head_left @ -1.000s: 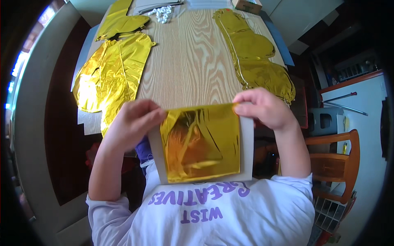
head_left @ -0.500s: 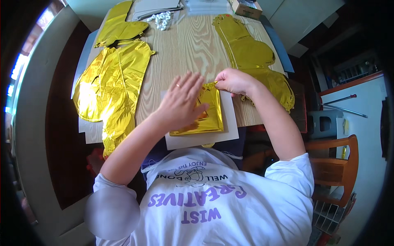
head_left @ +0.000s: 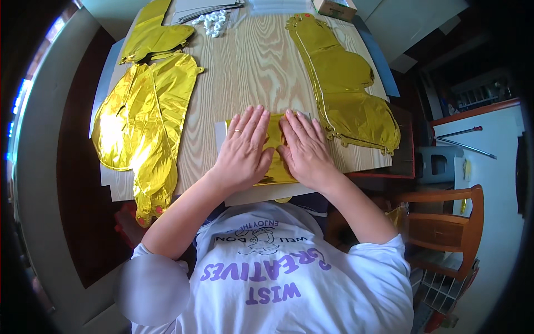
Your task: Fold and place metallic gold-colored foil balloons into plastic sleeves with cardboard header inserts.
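Note:
A folded gold foil balloon (head_left: 273, 178) lies as a flat packet on a pale card (head_left: 245, 197) at the table's near edge. My left hand (head_left: 242, 148) is spread flat over the packet's left part, a ring on one finger. Beside it my right hand (head_left: 305, 151) presses flat over the right part, fingers stretched forward. Both hands hide much of the packet, and neither grasps anything.
Unfolded gold foil balloons lie on the wooden table (head_left: 239, 72), at left (head_left: 150, 111) and right (head_left: 350, 83). Farther back are small white pieces (head_left: 212, 24), stacked grey sheets (head_left: 197, 6), clear plastic sheets (head_left: 280, 6) and a cardboard box (head_left: 335, 8). A wooden chair (head_left: 474, 222) stands right.
My right hand has let go of the packet's far right corner and come down flat on it. My left hand has settled flat too. The packet looks wider under the hands.

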